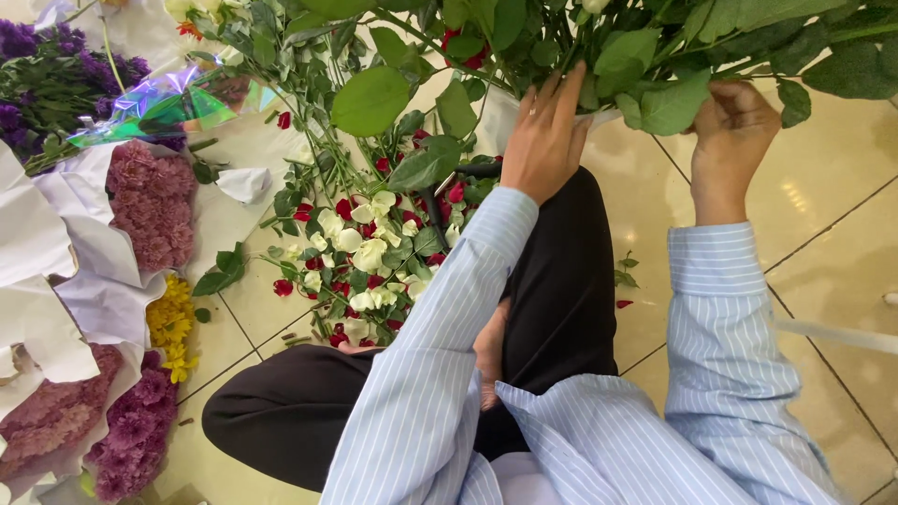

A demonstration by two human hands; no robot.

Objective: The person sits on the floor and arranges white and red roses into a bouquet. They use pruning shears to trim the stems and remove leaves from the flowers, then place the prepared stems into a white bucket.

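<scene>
Two hands grasp a leafy flower bunch (599, 37); left hand (545, 140) fingers rest on the stems, right hand (730, 131) fingers clench them; petals (360, 248) litter the floor (823, 234).

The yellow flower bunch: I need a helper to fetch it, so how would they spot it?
Start at the white wrapping paper along the floor's left edge. Between the pink carnation bunches lies the small yellow flower bunch, the only yellow blooms there.
</scene>
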